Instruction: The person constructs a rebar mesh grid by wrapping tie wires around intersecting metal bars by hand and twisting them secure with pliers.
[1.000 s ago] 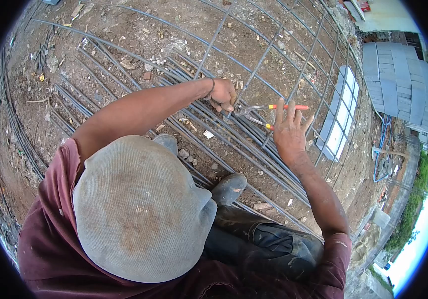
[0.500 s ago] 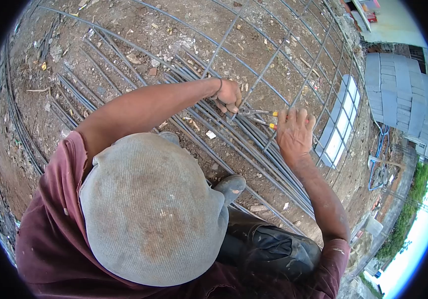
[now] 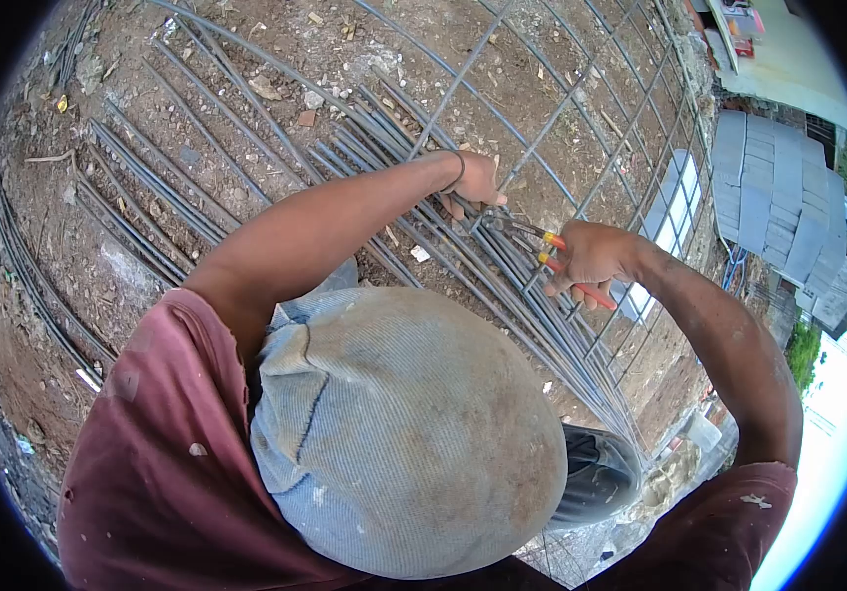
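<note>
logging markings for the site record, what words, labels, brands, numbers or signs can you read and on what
No text can be read.
Metal pliers with red and yellow handles in the right hand: no legible marking.
Small red item, upper right: too small and blurred.

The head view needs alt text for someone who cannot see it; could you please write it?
A person's right hand holds red-handled pliers beside a metal grid, with the left hand close to the pliers' jaws. Metal bars lie on the dirt beneath.
</note>
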`<state>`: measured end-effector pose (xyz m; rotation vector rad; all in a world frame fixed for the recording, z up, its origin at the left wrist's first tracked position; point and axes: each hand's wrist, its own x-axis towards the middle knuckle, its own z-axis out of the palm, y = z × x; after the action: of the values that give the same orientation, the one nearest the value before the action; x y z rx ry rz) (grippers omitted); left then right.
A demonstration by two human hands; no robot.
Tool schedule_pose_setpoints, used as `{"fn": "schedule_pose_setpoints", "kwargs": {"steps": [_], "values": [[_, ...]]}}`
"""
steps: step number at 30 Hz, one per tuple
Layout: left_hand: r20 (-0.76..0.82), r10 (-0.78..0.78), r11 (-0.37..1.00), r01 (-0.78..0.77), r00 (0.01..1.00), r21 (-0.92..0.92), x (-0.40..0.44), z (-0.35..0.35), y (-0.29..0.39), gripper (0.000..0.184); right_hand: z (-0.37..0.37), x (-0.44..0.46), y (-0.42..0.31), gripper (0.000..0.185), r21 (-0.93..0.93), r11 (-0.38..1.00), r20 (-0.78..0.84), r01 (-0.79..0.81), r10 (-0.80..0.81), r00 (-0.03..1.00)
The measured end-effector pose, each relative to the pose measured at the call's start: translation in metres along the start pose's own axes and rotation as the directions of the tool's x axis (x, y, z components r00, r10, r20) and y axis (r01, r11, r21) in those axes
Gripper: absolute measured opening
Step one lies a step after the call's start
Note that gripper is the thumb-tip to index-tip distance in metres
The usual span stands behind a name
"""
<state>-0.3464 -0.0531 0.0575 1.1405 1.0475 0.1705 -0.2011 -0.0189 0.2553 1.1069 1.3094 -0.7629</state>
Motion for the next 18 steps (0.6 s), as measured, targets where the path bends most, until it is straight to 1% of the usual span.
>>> {"fn": "schedule_pose_setpoints", "kwargs": {"steps": [1,2,3,5,6,7,8,9,11,12,13,14,15,16,17,18], "values": [[-0.017,0.002,0.999,-0.001,1.000,0.054,-0.003,0.000,0.002,0.050,-0.003,0.009,0.007,0.034,0.000,1.000,0.013,-0.012,0.012,1.000],[-0.034,0.007,0.994,-0.004,0.999,0.106,-0.002,0.001,0.002,0.050,-0.006,0.009,0.005,0.033,0.111,0.994,0.077,-0.027,0.018,0.997],[-0.024,0.012,0.996,-0.010,1.000,0.087,0.002,0.002,-0.001,0.050,-0.009,0.011,0.003,0.032,0.214,0.976,0.141,-0.050,0.019,0.990],[-0.129,0.153,0.946,-0.108,0.980,0.306,0.008,0.005,-0.005,0.047,-0.017,0.007,-0.004,0.034,0.172,0.982,0.155,-0.079,0.052,0.987],[-0.121,0.153,0.950,-0.112,0.981,0.292,0.011,0.007,-0.005,0.047,-0.021,0.005,-0.008,0.037,0.059,0.997,0.088,-0.055,0.049,0.995],[-0.202,0.182,0.957,-0.126,0.962,0.262,0.014,0.009,-0.005,0.045,-0.023,0.004,-0.010,0.041,-0.056,0.998,0.021,-0.034,0.036,0.999],[-0.282,0.203,0.963,-0.140,0.938,0.230,0.017,0.009,-0.005,0.044,-0.012,0.011,0.007,0.036,-0.516,0.839,-0.220,0.172,-0.324,0.920],[-0.274,0.197,0.967,-0.140,0.941,0.215,0.020,0.007,-0.005,0.044,-0.006,0.003,-0.003,0.036,-0.516,0.839,-0.204,0.175,-0.319,0.926],[-0.088,0.118,0.988,-0.126,0.989,-0.087,0.024,0.000,-0.004,0.046,0.005,-0.010,-0.019,0.034,-0.796,0.606,-0.312,-0.004,-0.403,0.860],[-0.081,0.113,0.988,-0.120,0.990,-0.094,0.022,0.000,-0.005,0.046,0.012,-0.007,-0.006,0.035,-0.953,0.285,-0.293,-0.106,-0.764,0.575],[-0.185,0.127,0.989,-0.139,0.974,-0.055,0.019,0.005,-0.005,0.048,0.009,-0.002,0.008,0.035,-0.953,0.289,-0.288,-0.094,-0.761,0.581],[-0.286,0.145,0.988,-0.155,0.947,-0.010,0.019,0.010,-0.005,0.050,0.002,0.000,0.012,0.035,-0.967,0.228,-0.248,-0.110,-0.766,0.593],[-0.273,0.143,0.988,-0.152,0.951,-0.013,0.021,0.014,-0.006,0.050,-0.003,0.002,0.015,0.036,-0.978,0.168,-0.210,-0.126,-0.769,0.604],[-0.338,0.147,0.983,-0.174,0.930,-0.051,0.022,0.018,-0.007,0.051,-0.005,0.005,0.017,0.037,-0.984,0.108,-0.175,-0.144,-0.770,0.614],[-0.405,0.147,0.976,-0.198,0.902,-0.086,0.020,0.018,-0.007,0.053,-0.006,0.009,0.015,0.037,-0.983,0.118,-0.180,-0.140,-0.769,0.614],[-0.271,0.071,0.930,-0.162,0.960,-0.329,0.018,0.014,-0.004,0.054,-0.006,0.014,0.013,0.034,-0.965,0.249,-0.230,-0.081,-0.657,0.717]]}}
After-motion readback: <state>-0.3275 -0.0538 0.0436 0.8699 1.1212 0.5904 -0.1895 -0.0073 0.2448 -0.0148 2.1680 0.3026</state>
